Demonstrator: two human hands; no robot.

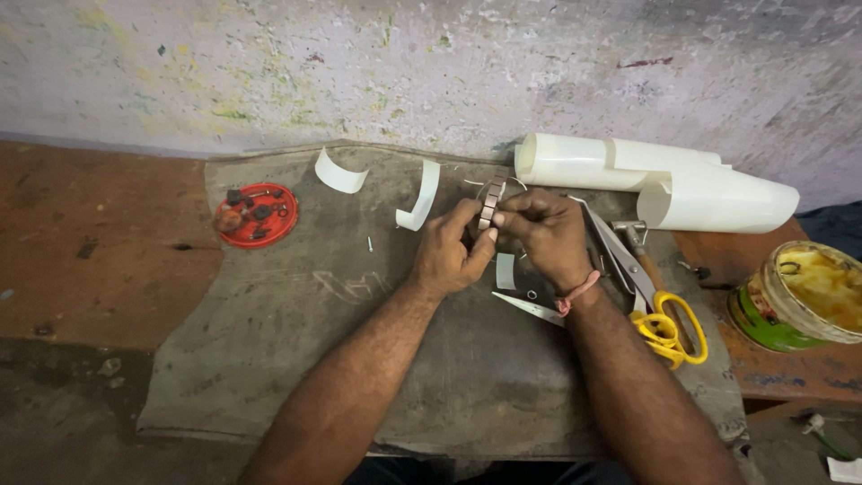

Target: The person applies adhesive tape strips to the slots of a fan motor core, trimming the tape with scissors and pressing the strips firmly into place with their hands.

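Observation:
Both hands meet over a dark grey mat (296,359) and hold a small ring-shaped metal part (490,203) with copper-coloured segments. My left hand (449,250) pinches it from the left with thumb and fingers. From the right, my right hand (543,235) grips the same part; a pink thread band is on that wrist. A thin white strip seems to curl around the part's top. Below the hands lie a small white strip (505,270) and a pointed white offcut (530,308).
Two curved white strips (339,172) (420,198) lie behind the hands. A red lid (256,216) with small parts sits at the left. Rolled white sheet (664,180), yellow-handled scissors (660,314), a hammer (639,244) and a tin of yellow paste (804,296) are at the right.

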